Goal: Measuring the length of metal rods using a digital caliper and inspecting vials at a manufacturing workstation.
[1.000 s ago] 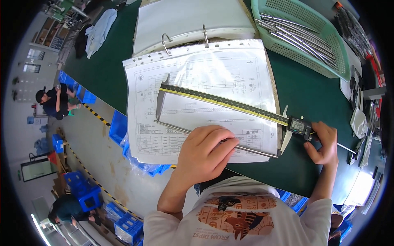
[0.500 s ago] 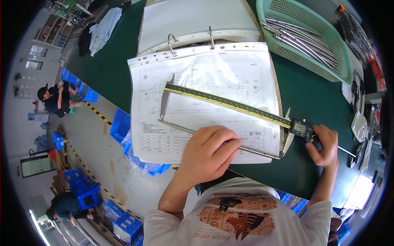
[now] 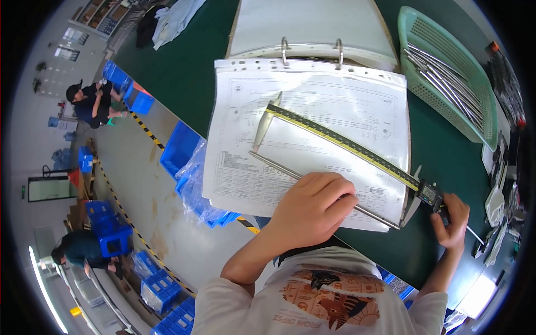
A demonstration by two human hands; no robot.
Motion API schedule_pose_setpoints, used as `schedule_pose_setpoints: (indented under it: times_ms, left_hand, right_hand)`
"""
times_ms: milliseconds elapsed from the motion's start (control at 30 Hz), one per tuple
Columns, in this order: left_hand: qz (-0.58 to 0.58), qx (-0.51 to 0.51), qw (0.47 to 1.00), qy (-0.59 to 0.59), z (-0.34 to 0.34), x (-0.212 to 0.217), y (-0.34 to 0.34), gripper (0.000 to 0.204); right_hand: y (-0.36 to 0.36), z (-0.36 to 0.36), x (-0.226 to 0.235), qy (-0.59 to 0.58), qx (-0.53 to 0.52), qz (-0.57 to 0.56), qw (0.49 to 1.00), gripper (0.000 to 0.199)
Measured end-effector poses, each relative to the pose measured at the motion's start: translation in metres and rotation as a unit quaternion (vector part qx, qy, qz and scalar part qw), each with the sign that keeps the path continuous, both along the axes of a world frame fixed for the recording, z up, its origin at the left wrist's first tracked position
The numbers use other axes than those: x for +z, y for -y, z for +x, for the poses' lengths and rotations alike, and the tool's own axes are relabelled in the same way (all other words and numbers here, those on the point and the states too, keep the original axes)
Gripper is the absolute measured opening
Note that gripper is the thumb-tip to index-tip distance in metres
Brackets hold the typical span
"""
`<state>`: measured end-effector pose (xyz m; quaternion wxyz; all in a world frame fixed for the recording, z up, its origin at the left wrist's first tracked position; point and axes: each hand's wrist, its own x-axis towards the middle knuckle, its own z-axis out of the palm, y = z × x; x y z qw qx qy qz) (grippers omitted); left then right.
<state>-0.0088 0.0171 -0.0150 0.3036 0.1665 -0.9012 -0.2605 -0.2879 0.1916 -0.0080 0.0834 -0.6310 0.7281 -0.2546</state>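
A digital caliper (image 3: 346, 146) with a black and yellow beam lies slanted over a printed technical drawing (image 3: 231, 184) in a plastic sleeve. My left hand (image 3: 319, 209) grips a thin metal rod (image 3: 378, 218) near its middle, fingers curled over it. The rod runs roughly parallel to the beam; its far-left end is by the tip of the fixed jaw, and its right end lies close to the sliding jaw's tip. Closed around the caliper's display end is my right hand (image 3: 453, 223), with the thumb below. The depth rod (image 3: 474, 235) sticks out past that hand.
The sleeve belongs to an open ring binder (image 3: 312, 28) on a green table (image 3: 184, 84). A pale green basket (image 3: 416, 30) at the far right holds many metal rods (image 3: 446, 84). Blue bins (image 3: 178, 145) stand beyond the left edge. Two people are at left, one seated (image 3: 92, 106).
The whole view has shifted, so the table and binder appear farther right. Both hands keep their holds, and the rod stays along the caliper jaws with little visible change.
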Motion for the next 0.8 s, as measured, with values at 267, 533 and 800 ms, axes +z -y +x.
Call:
schedule_pose_setpoints:
  times_ms: [267,533,800]
  left_hand:
    - [-0.006,0.004,1.000,-0.010,-0.005,-0.003,-0.005,0.015]
    - [-0.024,-0.006,1.000,0.002,-0.006,-0.003,-0.009,0.017]
    - [-0.020,-0.023,0.999,0.015,-0.005,-0.001,-0.010,0.018]
  right_hand:
    - [-0.014,-0.009,-0.011,0.042,-0.044,-0.018,0.998,0.042]
    - [-0.018,-0.005,-0.008,0.017,-0.088,-0.026,0.996,0.035]
    - [-0.019,-0.009,0.001,-0.030,-0.087,0.045,0.995,0.026]
